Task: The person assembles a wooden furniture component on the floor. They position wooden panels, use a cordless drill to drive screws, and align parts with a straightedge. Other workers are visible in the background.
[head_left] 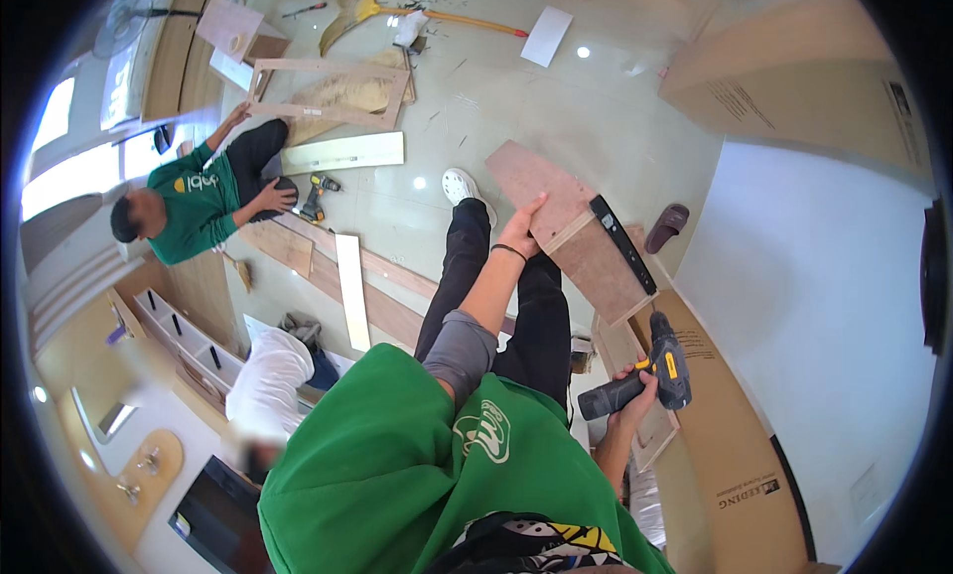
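My left hand (524,222) is closed on the edge of a reddish-brown wooden assembly (541,182) made of joined boards. A black rail (622,244) with small holes, much like a drawer slide, lies along the right side of the assembly. In my right hand (635,393) is a grey and yellow cordless drill (672,360), held by its grip. Its nose points up toward the rail's lower end. Whether the bit touches the rail or the wood, I cannot tell.
A brown slipper (667,227) lies right of the assembly, before a big white panel (784,286) and cardboard (730,425). Leftward, a seated co-worker (204,197) holds a wooden frame (328,66); another drill (316,197) and boards (351,291) lie nearby. A person in white (270,380) is lower left.
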The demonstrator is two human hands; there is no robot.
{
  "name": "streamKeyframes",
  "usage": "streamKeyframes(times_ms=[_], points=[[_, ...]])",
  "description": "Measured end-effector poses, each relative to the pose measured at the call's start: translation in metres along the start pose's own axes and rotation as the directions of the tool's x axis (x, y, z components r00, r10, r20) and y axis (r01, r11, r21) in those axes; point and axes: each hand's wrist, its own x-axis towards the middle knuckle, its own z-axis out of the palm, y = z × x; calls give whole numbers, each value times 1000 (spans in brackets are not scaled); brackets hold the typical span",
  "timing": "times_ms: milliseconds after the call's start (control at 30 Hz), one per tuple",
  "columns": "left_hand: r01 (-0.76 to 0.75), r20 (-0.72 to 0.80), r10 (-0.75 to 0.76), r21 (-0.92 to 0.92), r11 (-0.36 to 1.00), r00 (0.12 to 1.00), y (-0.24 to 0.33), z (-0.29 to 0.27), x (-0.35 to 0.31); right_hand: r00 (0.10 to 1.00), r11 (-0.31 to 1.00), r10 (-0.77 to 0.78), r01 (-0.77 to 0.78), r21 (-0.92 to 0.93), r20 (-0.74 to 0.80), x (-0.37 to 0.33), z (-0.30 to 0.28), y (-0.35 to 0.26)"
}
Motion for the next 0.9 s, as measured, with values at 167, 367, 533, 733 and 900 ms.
streamKeyframes(times_ms=[167,367,533,733,900], points=[[78,26,-76,-54,996,997,-5,-25,15,999,998,45,-44,46,-24,-11,4,-1],[48,4,-48,9,999,999,26,-26,30,998,999,28,-30,-19,-62,-22,30,-1],[93,76,-93,12,996,993,110,-43,60,1000,996,9,-11,-85,-27,-35,68,-6],[220,28,-221,56,974,975,159,-33,68,983,950,-186,182,-254,11,-66,113,-4],[124,-74,-115,131,984,991,156,-45,50,942,794,-242,329,-511,232,-85,155,-31]])
